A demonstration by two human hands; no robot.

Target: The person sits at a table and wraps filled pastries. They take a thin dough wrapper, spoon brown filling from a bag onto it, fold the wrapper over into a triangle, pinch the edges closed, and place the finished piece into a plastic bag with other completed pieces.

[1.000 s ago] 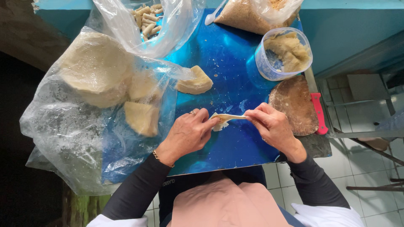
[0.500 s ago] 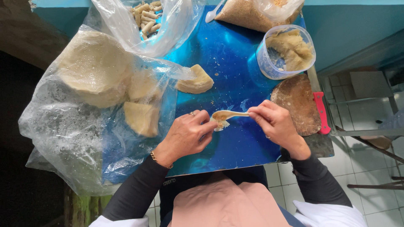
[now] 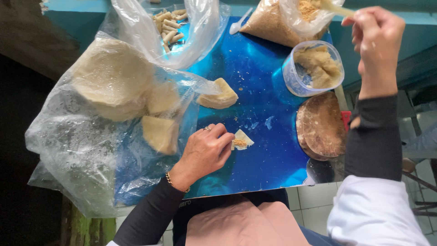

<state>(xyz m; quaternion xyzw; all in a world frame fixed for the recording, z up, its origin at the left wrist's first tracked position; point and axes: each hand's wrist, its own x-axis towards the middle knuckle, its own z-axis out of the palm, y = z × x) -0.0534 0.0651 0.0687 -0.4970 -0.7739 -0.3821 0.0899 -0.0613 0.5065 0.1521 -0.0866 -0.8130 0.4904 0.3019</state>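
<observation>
**Wrapper pinned, spoon lifted**

On the blue bench [image 3: 255, 86], the left hand [image 3: 205, 152] presses its fingers [image 3: 226, 139] together on a small filled wrapper [image 3: 241, 140]. At one o'clock the right hand [image 3: 375, 43] pinches a pale spoon [image 3: 334, 7] above a bag of crumbs [image 3: 273, 23]. Below it sits a clear tub [image 3: 314, 68]; at ten o'clock, a bag of round wrappers [image 3: 111, 84].

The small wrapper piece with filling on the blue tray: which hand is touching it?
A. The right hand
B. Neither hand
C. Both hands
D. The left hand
D: the left hand pins the wrapper piece to the blue tray with its fingers, while the right hand is raised near the crumb bag, holding a spoon.
</observation>
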